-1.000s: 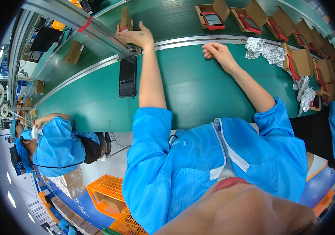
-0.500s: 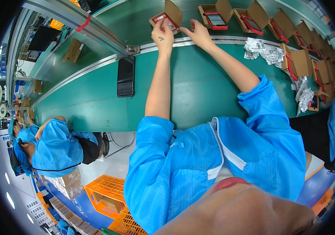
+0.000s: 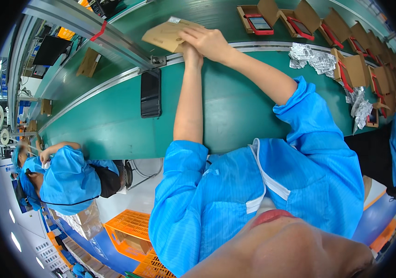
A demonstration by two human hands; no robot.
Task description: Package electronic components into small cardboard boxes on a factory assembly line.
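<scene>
A small brown cardboard box (image 3: 164, 36) with a white label on its edge is closed, tilted over the far side of the bench. My left hand (image 3: 192, 54) grips its near right end, its fingers mostly hidden by the box and the other hand. Crossing over it, my right hand (image 3: 207, 42) presses its fingers along the box's right end. To their right stands an open cardboard box (image 3: 242, 23) holding a red-framed handheld device (image 3: 259, 24). A black phone-like device (image 3: 150, 92) lies on the green bench, left of my left forearm.
More open boxes with red devices (image 3: 299, 28) line the far right. A pile of silvery packets (image 3: 313, 60) lies on the green bench (image 3: 235, 106). A metal post (image 3: 114, 39) rises at the left. Another closed box (image 3: 88, 62) lies beyond it. A co-worker in blue (image 3: 70, 180) sits left.
The box before me was open with red-and-white contents showing; now it is closed, turned and shifted left. My right hand has moved left onto it, across my left hand.
</scene>
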